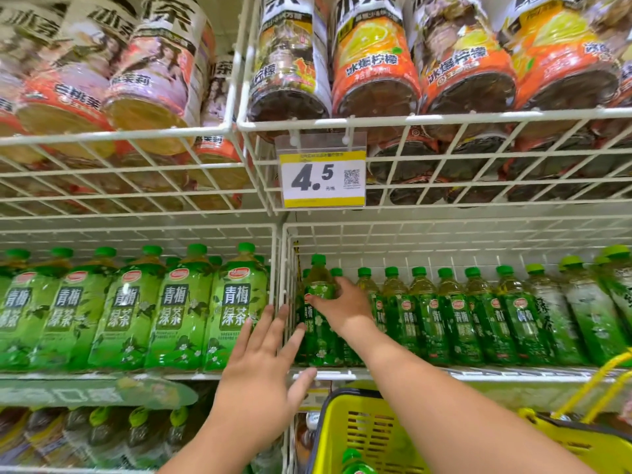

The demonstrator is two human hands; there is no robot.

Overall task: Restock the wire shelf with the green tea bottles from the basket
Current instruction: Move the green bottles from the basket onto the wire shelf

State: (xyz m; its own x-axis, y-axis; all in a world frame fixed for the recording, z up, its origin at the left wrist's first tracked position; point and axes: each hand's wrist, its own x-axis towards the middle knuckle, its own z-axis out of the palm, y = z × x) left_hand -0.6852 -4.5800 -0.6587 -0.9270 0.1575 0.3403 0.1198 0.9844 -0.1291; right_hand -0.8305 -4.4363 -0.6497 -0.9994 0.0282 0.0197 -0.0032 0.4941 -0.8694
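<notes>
Green-capped plastic green tea bottle (318,302) upright at left end of white wire shelf (376,372), against divider; right hand (342,307) grips its shoulder. Left hand (263,367) spread, holding nothing, fingertips at divider. Yellow plastic basket (369,436) below shelf edge.

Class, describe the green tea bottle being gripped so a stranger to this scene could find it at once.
Find the yellow price tag reading 4.5 on the wire shelf. Directly below, at the left end of the row of small green bottles, stands the green tea bottle. Only this one has the right hand wrapped around it, and its cap sits higher than its neighbours'.
</notes>
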